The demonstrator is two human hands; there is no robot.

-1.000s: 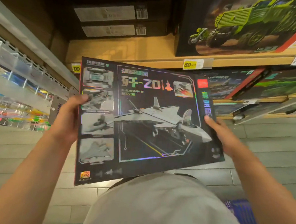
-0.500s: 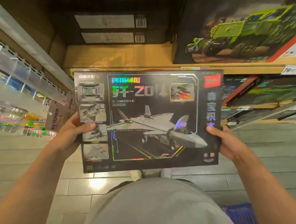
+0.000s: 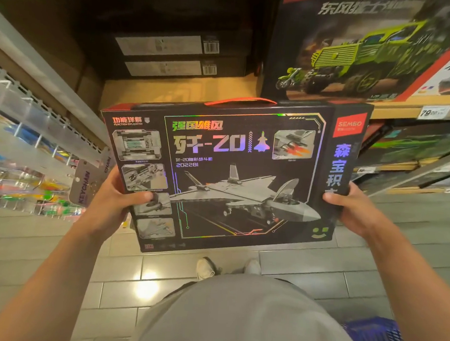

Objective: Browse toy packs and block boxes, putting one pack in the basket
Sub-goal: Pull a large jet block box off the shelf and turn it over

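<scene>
In front of the wooden shelf, left hand and right hand grip the fighter-jet block box by its side edges, thumbs pressed on its face, fingers hidden behind.

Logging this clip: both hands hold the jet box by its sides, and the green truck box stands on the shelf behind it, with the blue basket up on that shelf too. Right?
Not quite. The head view shows the basket on the floor at lower right, not on the shelf. The rest holds: left hand and right hand hold the jet box; truck box behind.

Box before shelf
</scene>
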